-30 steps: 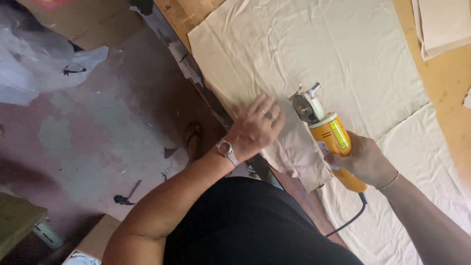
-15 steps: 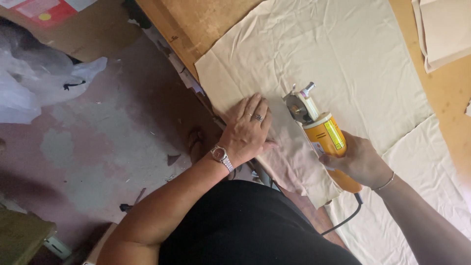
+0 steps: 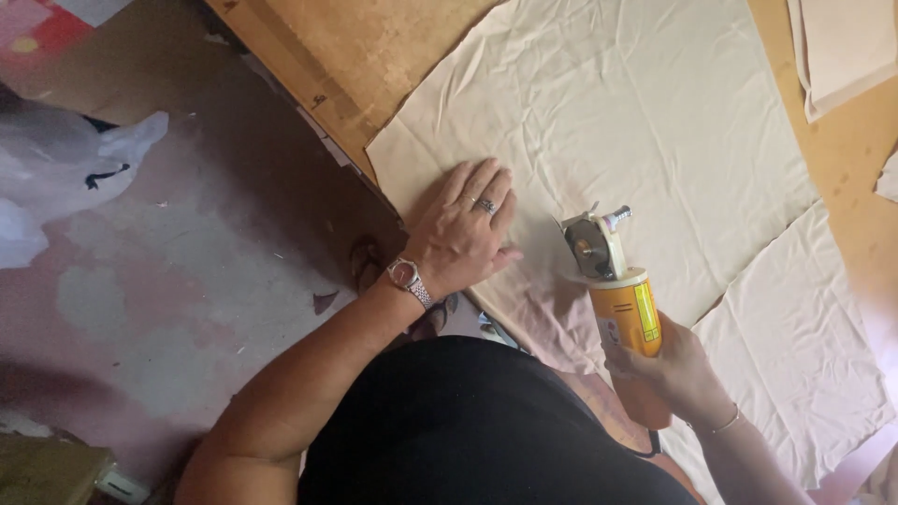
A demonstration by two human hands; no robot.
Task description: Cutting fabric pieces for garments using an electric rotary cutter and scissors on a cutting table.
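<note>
Our left hand (image 3: 463, 229) lies flat, fingers spread, on cream cloth (image 3: 655, 122) w/ table (image 3: 374, 56) beneath. Our right hand (image 3: 669, 365) grips a yellow cutter (image 3: 617, 285), blade on cloth.

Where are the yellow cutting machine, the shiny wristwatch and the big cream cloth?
yellow electric cutting machine (image 3: 629, 309), head view, on its yellow body.
silver wristwatch (image 3: 405, 274), head view, on its face.
big cream cloth (image 3: 645, 112), head view, on its bare middle.
</note>
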